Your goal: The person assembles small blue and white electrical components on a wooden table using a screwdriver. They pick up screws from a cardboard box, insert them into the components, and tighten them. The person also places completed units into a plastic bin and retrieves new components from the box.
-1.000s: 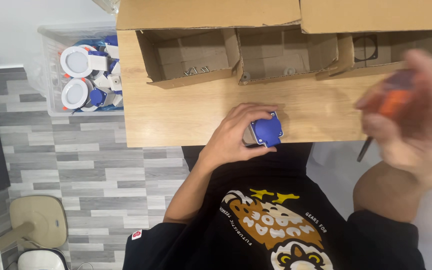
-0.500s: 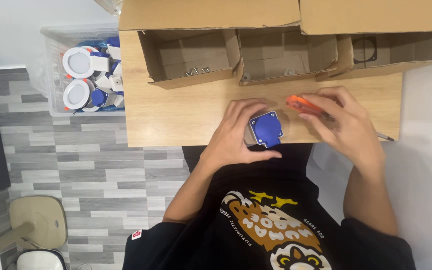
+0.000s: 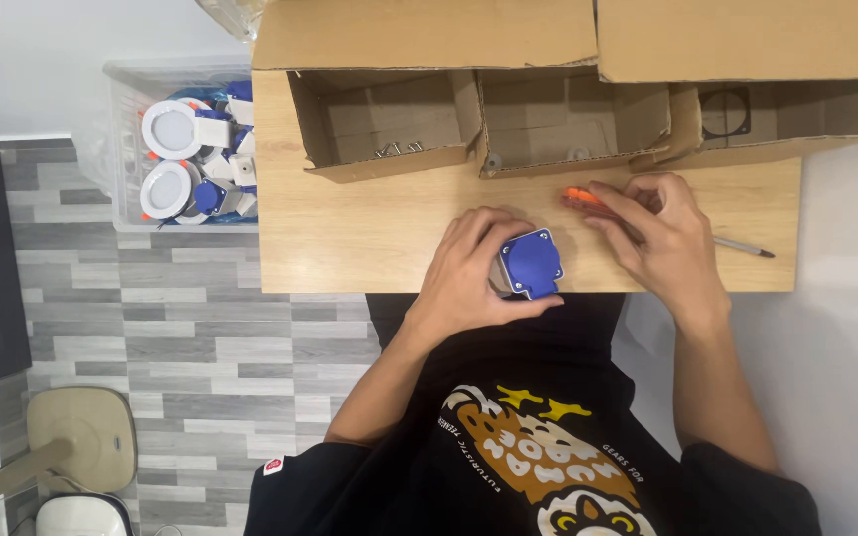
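Gripping the blue square part (image 3: 530, 264) near the lower middle of the frame, the left hand (image 3: 469, 273) curls its fingers around the left and back faces while the thumb runs along the lower edge, so this hand is closed on the part. It sits at the front edge of the desk (image 3: 350, 228), just above the person's black shirt. Judging by its look, it is a moulded plastic housing with a raised square face and small corner lugs: stiff, light, and smooth enough to twist in the palm if pressed off-centre. The flat side walls look like the sound place to hold it, keeping fingers off the blue face and its corners.

To the right, the right hand (image 3: 662, 238) lies palm down over a screwdriver with an orange handle (image 3: 580, 197); the fingers bend over the handle, and a thin dark shaft (image 3: 744, 246) pokes out beyond the wrist toward the right edge. Whether the hand actually clamps the tool or only rests on it, I cannot tell.

Further out, 3 open cardboard boxes (image 3: 379, 124) stand along the upper part of the frame, 1 holding small metal bits. At upper left, a clear plastic bin (image 3: 121, 149) holds round white fittings and blue pieces.
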